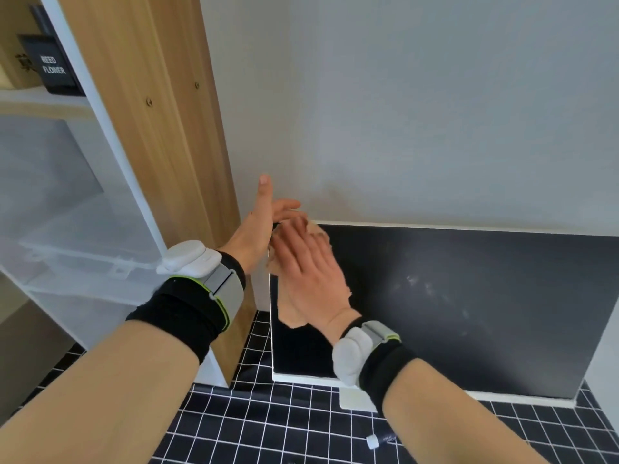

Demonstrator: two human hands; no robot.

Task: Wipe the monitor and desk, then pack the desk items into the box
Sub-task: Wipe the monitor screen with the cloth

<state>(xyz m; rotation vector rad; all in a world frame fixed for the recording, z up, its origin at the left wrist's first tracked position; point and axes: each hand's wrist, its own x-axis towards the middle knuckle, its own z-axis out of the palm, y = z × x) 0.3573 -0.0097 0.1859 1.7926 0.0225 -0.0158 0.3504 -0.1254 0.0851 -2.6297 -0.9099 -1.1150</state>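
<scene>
The monitor (469, 296) has a black screen in a thin white frame and stands on a desk covered by a black grid-pattern mat (301, 430). My left hand (254, 229) holds the monitor's top-left corner, fingers over the top edge and thumb pointing up. My right hand (311, 279) lies flat on a tan cloth (291, 316), pressing it against the upper-left part of the screen. Faint whitish smudges (418, 283) show on the screen to the right of the cloth. Both wrists carry black bands with grey sensors.
The monitor's white stand foot (355, 400) rests on the mat, with a small white-capped pen (380, 440) in front of it. A wooden shelf panel (174, 162) rises close on the left, with a clear plastic box (83, 256) and a black sign (53, 67) on its shelves.
</scene>
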